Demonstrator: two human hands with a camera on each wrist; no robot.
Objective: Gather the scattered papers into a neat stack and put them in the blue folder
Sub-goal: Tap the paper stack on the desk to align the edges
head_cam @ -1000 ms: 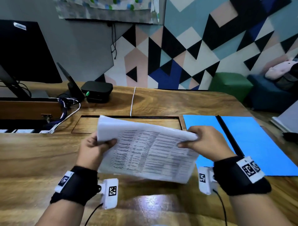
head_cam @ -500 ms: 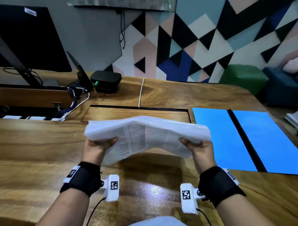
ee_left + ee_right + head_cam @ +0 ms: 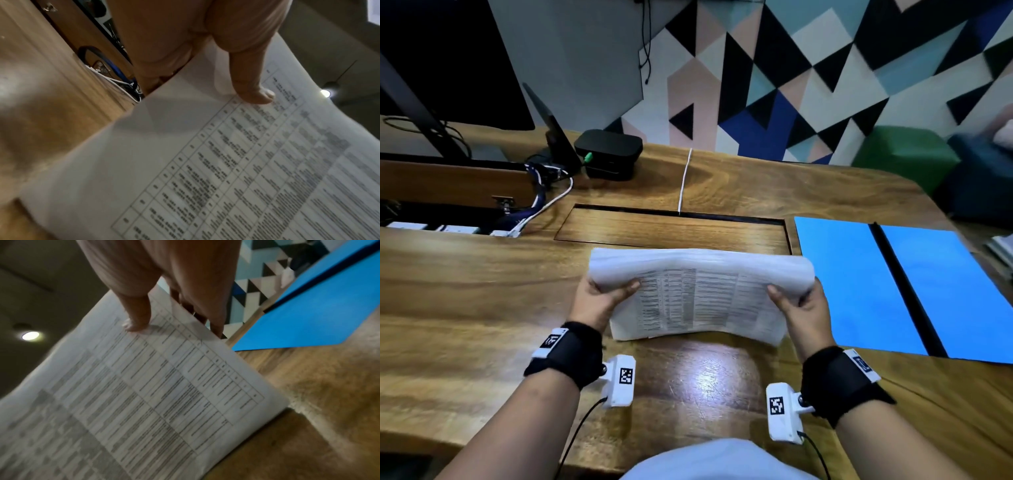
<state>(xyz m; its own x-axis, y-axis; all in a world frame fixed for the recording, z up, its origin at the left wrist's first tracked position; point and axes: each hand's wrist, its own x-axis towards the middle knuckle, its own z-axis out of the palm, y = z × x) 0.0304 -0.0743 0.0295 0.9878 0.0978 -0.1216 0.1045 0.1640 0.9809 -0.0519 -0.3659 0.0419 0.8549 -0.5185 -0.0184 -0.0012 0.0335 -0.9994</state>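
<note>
A stack of white papers (image 3: 698,294) printed with tables stands nearly upright above the wooden desk, its top edge curled toward me. My left hand (image 3: 602,298) grips its left side, thumb on the printed face (image 3: 252,91). My right hand (image 3: 799,301) grips the right side, thumb in front (image 3: 137,321) and fingers behind. The same papers fill the left wrist view (image 3: 226,162) and the right wrist view (image 3: 144,394). The blue folder (image 3: 852,284) lies open and flat on the desk to the right of the papers, a black spine down its middle; it also shows in the right wrist view (image 3: 308,313).
A black box (image 3: 607,150), a dark monitor (image 3: 448,61) and a tangle of cables (image 3: 541,202) sit at the back left. A recessed wooden flap (image 3: 671,229) lies behind the papers. A white cable (image 3: 683,181) runs to the wall. Green and blue seats stand beyond the desk's right end.
The papers have been tipped from a slanted hold to nearly upright, with the lower edge brought down close to the desk in front of me. Both hands keep their grip at the sides.
</note>
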